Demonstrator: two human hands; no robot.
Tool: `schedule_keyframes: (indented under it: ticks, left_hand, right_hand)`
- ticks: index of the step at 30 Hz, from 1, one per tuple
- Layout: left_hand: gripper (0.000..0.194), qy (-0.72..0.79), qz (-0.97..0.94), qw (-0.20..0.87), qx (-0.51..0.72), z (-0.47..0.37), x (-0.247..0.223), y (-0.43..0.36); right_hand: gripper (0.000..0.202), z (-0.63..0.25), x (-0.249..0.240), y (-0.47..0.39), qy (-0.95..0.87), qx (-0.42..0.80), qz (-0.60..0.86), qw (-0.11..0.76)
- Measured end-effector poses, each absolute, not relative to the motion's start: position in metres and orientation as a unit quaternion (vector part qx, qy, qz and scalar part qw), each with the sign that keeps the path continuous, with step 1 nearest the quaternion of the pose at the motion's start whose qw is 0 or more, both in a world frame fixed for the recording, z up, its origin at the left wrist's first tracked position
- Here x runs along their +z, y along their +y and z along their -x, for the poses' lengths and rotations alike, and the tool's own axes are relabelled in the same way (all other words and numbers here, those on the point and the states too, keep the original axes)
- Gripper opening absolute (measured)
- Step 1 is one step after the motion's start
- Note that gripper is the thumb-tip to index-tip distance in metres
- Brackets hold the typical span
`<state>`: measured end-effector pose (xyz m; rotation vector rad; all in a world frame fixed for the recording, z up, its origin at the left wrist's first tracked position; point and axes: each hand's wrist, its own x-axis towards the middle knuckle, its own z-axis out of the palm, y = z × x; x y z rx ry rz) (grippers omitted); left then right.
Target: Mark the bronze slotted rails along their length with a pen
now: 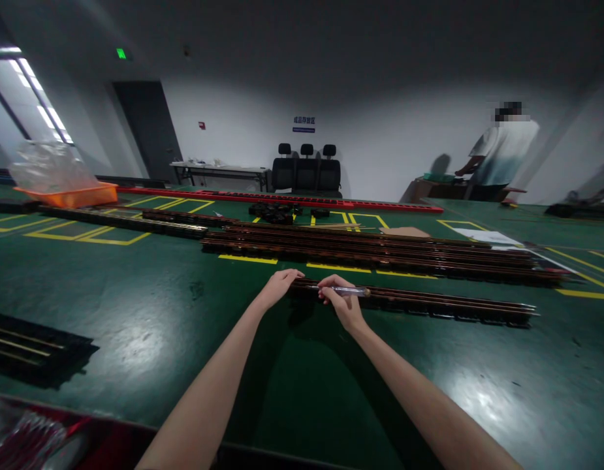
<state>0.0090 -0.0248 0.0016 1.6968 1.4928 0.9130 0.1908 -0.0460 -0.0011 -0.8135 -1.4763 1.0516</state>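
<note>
On the green table (184, 294) lies a long dark rail assembly (443, 305) with copper-toned rods. My left hand (281, 287) rests on its left end, fingers stretched along the top and pointing right. Just to the right, my right hand (343, 301) is closed around a clear-handled tool (354, 291), which it holds almost level above the rail. The tool's tip points left and is too small to make out. Behind, a wide bundle of similar rails (370, 248) lies across the table.
At the left are an orange tray (81, 194) with clear plastic and, nearer, another dark rail piece (32, 349). A red rail (282, 198) runs behind black parts (272, 212). A person (507, 150) stands at the far right. Paper sheets (485, 236) lie back right.
</note>
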Motion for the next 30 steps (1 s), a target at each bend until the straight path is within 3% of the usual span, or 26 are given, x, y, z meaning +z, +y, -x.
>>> schedule_keyframes:
  ticks: [4, 7, 13, 30]
  left_hand:
    - [0.035, 0.505, -0.699, 0.385, 0.329, 0.005, 0.000, -0.022]
    - [0.051, 0.487, -0.707, 0.408, 0.312, 0.007, -0.007, -0.017]
    - [0.041, 0.563, -0.702, 0.299, 0.318, -0.008, -0.009, -0.018]
    - [0.038, 0.610, -0.714, 0.228, 0.256, -0.015, 0.001, -0.026]
  right_hand:
    - [0.006, -0.192, -0.003, -0.042, -0.616, 0.455, 0.336, 0.547]
    - [0.006, -0.190, -0.005, -0.036, -0.598, 0.470, 0.332, 0.558]
    - [0.005, -0.185, -0.006, -0.026, -0.582, 0.472, 0.330, 0.574]
    - [0.010, -0.190, -0.002, -0.034, -0.662, 0.408, 0.349, 0.522]
